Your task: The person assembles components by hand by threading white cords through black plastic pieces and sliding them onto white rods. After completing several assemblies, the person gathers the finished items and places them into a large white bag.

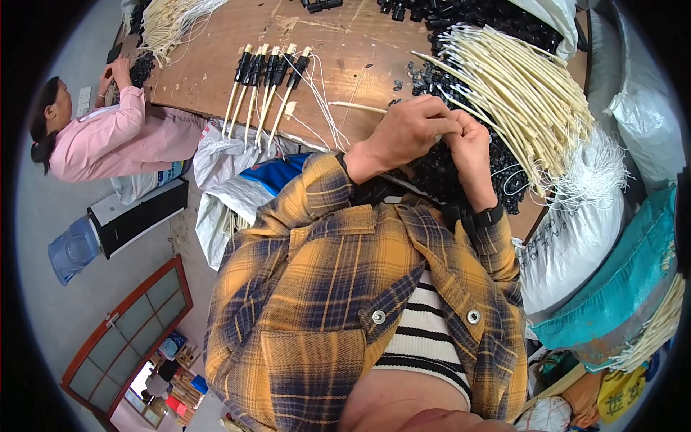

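Note:
Over the right part of the table, my left hand (pixel 414 132) and my right hand (pixel 473 153) meet fingertip to fingertip, both closed in a pinch. A slim cream-coloured rod (pixel 356 106) sticks out to the left from behind my left hand and lines up with the pinch; its other end is hidden by the fingers. Whatever small thing lies between the fingertips cannot be made out. Under and around my hands spreads a heap of small black plastic pieces (pixel 435 173). Just right of them lies a large bundle of similar cream rods (pixel 522 101) with pale tips.
Several rods with black fittings (pixel 273 68) and white cords lie left on the wooden table (pixel 345 43). Thin white cords (pixel 586 165) trail off the bundle. White sacks (pixel 576 248) and a teal sack (pixel 612 302) stand at right. A person in pink (pixel 108 144) works at the far left.

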`<state>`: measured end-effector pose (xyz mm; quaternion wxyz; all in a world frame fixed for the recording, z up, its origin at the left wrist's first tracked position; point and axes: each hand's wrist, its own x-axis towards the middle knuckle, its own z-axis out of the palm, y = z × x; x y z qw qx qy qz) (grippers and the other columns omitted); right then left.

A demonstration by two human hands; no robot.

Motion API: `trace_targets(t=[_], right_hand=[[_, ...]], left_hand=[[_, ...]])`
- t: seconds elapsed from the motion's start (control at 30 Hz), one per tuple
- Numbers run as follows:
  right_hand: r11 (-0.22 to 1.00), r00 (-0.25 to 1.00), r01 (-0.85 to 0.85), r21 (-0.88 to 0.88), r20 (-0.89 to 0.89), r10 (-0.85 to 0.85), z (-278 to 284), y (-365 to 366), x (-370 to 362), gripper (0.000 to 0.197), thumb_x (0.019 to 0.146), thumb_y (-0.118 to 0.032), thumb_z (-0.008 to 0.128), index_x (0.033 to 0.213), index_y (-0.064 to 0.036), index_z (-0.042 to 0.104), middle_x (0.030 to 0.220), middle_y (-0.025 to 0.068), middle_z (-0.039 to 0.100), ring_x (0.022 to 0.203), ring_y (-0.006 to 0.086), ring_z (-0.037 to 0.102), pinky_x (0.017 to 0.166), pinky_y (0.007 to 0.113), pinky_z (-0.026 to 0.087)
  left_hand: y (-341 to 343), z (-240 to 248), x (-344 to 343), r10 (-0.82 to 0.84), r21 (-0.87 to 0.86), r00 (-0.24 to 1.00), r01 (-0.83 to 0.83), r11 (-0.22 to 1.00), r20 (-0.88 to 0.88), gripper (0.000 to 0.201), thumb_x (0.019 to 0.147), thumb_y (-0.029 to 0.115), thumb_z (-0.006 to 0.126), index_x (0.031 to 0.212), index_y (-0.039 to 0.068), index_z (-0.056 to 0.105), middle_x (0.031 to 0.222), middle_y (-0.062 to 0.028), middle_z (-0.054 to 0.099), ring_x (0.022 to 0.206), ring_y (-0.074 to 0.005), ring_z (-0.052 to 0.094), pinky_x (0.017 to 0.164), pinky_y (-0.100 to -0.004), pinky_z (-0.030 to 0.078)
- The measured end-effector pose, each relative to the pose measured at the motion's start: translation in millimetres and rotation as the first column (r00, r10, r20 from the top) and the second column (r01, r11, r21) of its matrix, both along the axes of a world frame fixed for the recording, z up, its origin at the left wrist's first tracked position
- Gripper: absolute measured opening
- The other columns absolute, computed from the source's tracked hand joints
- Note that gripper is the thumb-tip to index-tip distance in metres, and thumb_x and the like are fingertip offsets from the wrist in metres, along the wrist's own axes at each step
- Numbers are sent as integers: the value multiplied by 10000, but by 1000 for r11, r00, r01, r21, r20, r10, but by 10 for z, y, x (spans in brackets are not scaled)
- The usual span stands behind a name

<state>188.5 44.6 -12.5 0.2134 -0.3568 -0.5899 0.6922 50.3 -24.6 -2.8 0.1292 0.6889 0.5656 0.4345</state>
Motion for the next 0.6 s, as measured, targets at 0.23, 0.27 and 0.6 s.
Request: trace_targets(t=[0.23, 0.27, 0.6], right_hand=[[977, 992, 57, 203, 102, -79, 26, -63, -17, 82, 867, -24, 583, 915, -21, 650, 664, -31, 578, 620, 20, 505, 558, 202, 402], [942, 963, 60, 329, 228, -141, 79, -70, -18, 76, 865, -46, 596, 919, -36, 649, 605, -27, 548, 580, 21, 493, 522, 215, 390], [608, 979, 10, 794, 116, -168, 103, -86, -22, 70, 834, -82, 650, 903, -71, 651, 714, 105, 627, 561, 245, 608, 510, 327, 464]], left_hand=[[-25, -30, -21, 186, -26, 945, -186, 982, 269, 315, 713, -82, 611, 980, 68, 686, 816, -29, 640, 683, -133, 593, 611, -254, 482], [-41, -30, -40, 185, -24, 945, -185, 982, 269, 315, 713, -82, 611, 980, 68, 686, 816, -29, 640, 683, -133, 593, 611, -254, 482], [-59, 20, -113, 342, -434, 743, -77, 897, 575, 164, 753, -31, 659, 911, 11, 676, 806, 41, 623, 684, -7, 529, 617, -158, 446]])
